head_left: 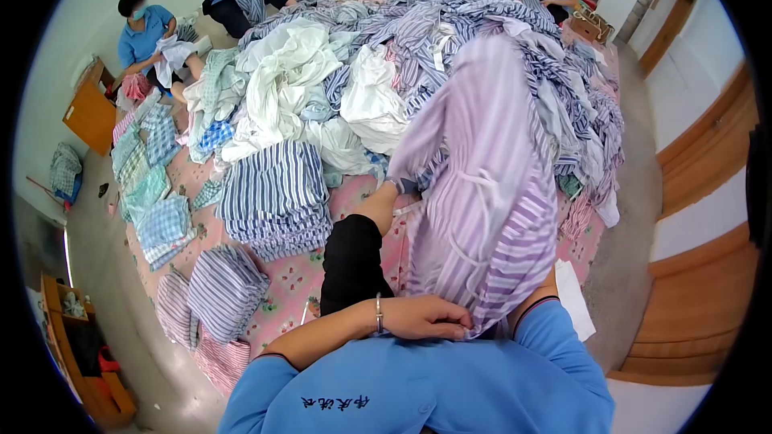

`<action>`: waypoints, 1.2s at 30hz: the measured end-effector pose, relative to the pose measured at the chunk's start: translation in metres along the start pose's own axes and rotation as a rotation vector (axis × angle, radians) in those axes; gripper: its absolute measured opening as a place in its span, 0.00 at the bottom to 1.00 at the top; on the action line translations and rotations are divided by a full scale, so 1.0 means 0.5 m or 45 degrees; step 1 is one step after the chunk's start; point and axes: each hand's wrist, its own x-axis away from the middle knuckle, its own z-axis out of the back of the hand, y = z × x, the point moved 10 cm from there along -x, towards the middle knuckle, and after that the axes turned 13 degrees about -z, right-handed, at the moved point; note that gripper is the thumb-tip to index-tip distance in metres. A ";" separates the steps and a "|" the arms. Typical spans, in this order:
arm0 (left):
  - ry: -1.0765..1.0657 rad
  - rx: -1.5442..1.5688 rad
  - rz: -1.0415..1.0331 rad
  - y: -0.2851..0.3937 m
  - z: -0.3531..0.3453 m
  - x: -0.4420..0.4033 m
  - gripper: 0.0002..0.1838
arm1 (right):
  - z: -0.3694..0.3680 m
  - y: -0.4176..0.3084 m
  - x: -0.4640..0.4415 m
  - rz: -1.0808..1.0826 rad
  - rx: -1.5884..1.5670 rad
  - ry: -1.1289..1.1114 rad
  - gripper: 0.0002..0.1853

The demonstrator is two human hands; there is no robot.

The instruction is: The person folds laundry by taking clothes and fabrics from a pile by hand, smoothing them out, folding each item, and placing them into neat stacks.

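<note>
Pink mat (285, 285): folded stacks (273, 193) look done, loose heap (394, 32) not — our left hand (426, 318) pinches the purple-striped garment (482, 161), unfolded before us, and we can't tell our hidden right hand's grip.

The left hand (430, 317) pinches the near edge of a purple-striped garment (490, 193); the right hand is hidden behind it; a folded stack (273, 193) sits left; a clothes heap (281, 80) spreads far.

one lilac-striped garment (478, 193); one own hand (426, 318) visible; one bracelet (379, 313); four co-workers (145, 36).
</note>
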 end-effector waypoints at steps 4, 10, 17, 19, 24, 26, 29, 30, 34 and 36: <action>-0.116 -0.006 -0.068 -0.008 -0.024 0.031 0.15 | 0.121 -0.104 -0.008 0.094 -0.059 0.258 0.12; 1.222 -0.949 -0.297 0.093 0.195 0.120 0.20 | 0.126 -0.097 -0.021 0.056 -0.133 0.368 0.11; 0.996 -1.262 -0.194 0.071 0.290 -0.071 0.11 | 0.076 -0.030 -0.049 -0.030 -0.240 0.382 0.11; 0.829 -0.908 -0.108 0.022 0.236 -0.092 0.13 | 0.078 -0.031 -0.032 -0.026 -0.251 0.386 0.11; 0.257 -0.540 -0.467 0.086 0.049 -0.109 0.15 | 0.096 -0.051 0.002 0.003 -0.266 0.422 0.11; 0.112 -0.541 -0.381 0.085 0.042 -0.111 0.17 | 0.097 -0.037 -0.016 -0.008 -0.281 0.436 0.11; 1.020 -0.893 0.016 0.033 0.259 -0.074 0.18 | 0.095 -0.020 -0.031 -0.025 -0.309 0.450 0.11; 0.994 -1.019 0.224 -0.015 0.294 -0.078 0.17 | 0.093 -0.017 -0.032 -0.033 -0.314 0.451 0.11; 0.558 -0.857 -0.148 -0.097 0.193 -0.134 0.14 | 0.095 -0.028 0.000 -0.021 -0.334 0.476 0.11; 0.194 -0.640 -0.189 -0.060 0.091 -0.136 0.14 | 0.094 -0.019 0.000 -0.032 -0.354 0.496 0.10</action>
